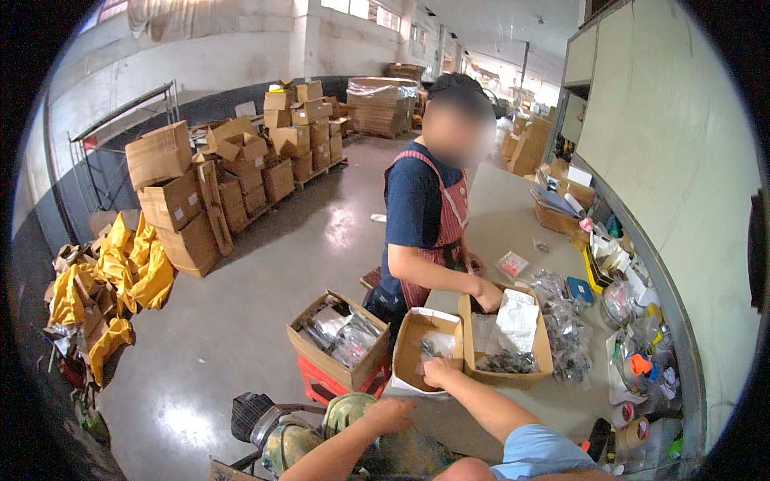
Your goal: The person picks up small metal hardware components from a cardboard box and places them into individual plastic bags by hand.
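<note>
My right hand [440, 373] reaches into the near end of a small open cardboard box [406, 350] on the table's edge. Its fingers are closed at a clear plastic bag [434, 346] with small dark parts inside. My left hand [391, 415] hovers above my lap, just short of that box, with its fingers stretched out and nothing visible in them. Beside it on the right, another cardboard box [545, 357] contains clear bags of dark parts and a crumpled white sheet [517, 319]. A co-worker's hand [487, 296] dips into this second box.
A co-worker in a striped apron [455, 204] stands across the corner. To the left, a carton of bagged parts [342, 335] rests on a red stool [313, 377]. Loose clear bags [566, 329] and tape rolls [634, 433] crowd the table's right side. Stacked cartons [178, 202] line the far wall.
</note>
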A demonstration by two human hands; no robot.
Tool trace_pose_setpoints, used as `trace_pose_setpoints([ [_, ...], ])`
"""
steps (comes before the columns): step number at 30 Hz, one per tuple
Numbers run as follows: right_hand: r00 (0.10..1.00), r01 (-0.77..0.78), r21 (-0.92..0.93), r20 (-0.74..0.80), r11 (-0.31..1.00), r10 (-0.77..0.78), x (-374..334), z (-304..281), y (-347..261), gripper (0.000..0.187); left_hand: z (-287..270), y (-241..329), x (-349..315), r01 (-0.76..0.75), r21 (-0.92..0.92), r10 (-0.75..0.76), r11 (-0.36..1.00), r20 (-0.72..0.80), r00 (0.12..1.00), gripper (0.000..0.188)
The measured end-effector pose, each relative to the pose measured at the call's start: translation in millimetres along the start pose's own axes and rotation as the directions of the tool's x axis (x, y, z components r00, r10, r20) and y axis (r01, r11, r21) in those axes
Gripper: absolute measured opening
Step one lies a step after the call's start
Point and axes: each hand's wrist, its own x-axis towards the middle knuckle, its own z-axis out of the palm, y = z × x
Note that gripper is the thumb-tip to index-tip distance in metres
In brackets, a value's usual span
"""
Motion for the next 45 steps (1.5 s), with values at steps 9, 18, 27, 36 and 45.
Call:
trace_pose_setpoints([
  [9,0.974,-0.074,0.015,-0.214,0.997,0.076,8.7,12.8,-5.5,0.019,19.0,-26.6,5.1,-0.124,0.017,0.125,0.992,-0.056,0.991,0.046],
  [18,0.982,-0.006,0.081,-0.189,0.997,0.021,8.8,35.2,20.4,0.018,-4.1,-2.1,-4.1,-0.020,-0.016,0.021,1.000,0.041,0.999,0.047],
  [27,0.789,0.156,0.383,-0.602,0.910,0.118,-6.8,48.1,11.8,0.018,20.3,-28.7,5.1,-0.177,0.044,0.179,0.983,-0.042,0.983,0.046],
  [36,0.669,0.431,0.514,-0.733,0.741,0.119,-18.0,35.5,16.2,0.016,-10.9,2.2,-0.5,-0.045,0.012,0.046,0.999,-0.092,0.995,0.043],
  [45,0.639,0.398,0.548,-0.741,0.736,0.206,-10.2,47.5,21.6,0.012,-13.7,-5.8,18.1,0.024,-0.081,-0.053,0.996,-0.371,0.927,0.035],
])
